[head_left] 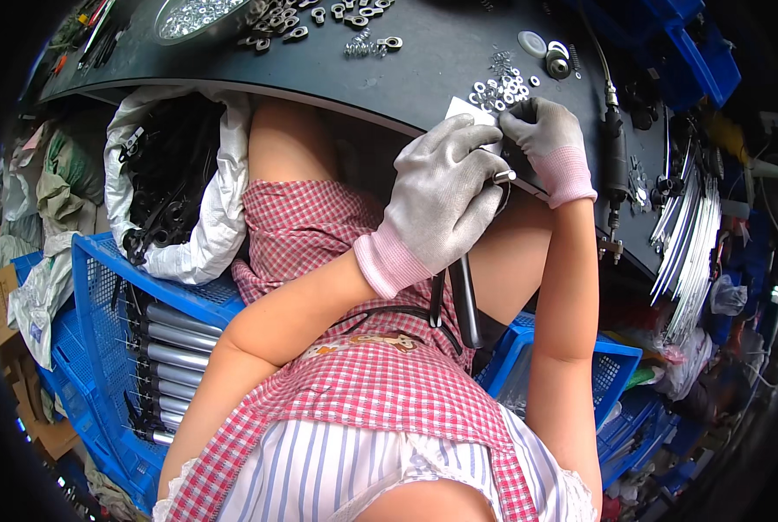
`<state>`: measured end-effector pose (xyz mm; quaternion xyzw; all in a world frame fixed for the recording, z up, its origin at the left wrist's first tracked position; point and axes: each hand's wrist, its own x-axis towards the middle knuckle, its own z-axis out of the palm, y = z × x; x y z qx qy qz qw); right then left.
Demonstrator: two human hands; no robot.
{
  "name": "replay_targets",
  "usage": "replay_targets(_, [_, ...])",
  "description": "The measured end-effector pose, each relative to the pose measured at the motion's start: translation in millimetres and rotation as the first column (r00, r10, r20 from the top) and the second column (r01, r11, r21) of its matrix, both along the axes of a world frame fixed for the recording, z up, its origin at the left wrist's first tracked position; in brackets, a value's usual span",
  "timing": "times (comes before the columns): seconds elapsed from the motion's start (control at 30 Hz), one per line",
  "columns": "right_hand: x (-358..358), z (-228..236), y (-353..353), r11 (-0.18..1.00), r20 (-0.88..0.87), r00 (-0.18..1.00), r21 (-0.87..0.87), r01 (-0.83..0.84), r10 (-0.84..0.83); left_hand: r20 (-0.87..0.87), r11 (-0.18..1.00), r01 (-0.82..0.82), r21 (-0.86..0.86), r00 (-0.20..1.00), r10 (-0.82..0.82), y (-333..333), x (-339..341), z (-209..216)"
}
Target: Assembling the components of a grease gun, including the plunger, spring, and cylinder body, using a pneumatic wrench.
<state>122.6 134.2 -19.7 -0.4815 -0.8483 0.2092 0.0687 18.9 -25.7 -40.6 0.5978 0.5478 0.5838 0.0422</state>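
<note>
The left hand's (444, 187) fingers were curled around a silver-tipped pin (504, 176), just off the counter's (428, 74) near edge; a black tube (464, 300) hung below. The right hand's (545, 139) fingers bent together beside washers (504, 90), whether pinching anything I couldn't tell. Bare counter stretched left to springs (363, 45); a driver (615, 157) bounded the right. The apron (380, 396) bore a cartoon print.

Dark worktable (445, 52) ahead; blue mesh crate (95, 300) at left, brown cardboard (4, 300) farther left.
</note>
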Motion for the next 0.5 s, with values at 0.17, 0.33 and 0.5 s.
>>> replay_targets(0.17, [1, -4, 11, 0.998, 0.078, 0.995, 0.004, -0.064, 0.064, -0.076, 0.999, -0.031, -0.009, 0.997, 0.031, -4, 0, -4])
replay_targets(0.33, [5, -13, 10, 0.990, -0.158, 0.987, -0.141, -0.026, 0.004, -0.036, 1.000, -0.014, -0.006, 0.999, 0.014, -3, 1, -9])
replay_targets(0.5, [6, -7, -1, 0.994, -0.084, 0.994, 0.088, -0.062, 0.070, -0.010, 1.000, -0.006, 0.009, 1.000, 0.006, -2, 1, -8])
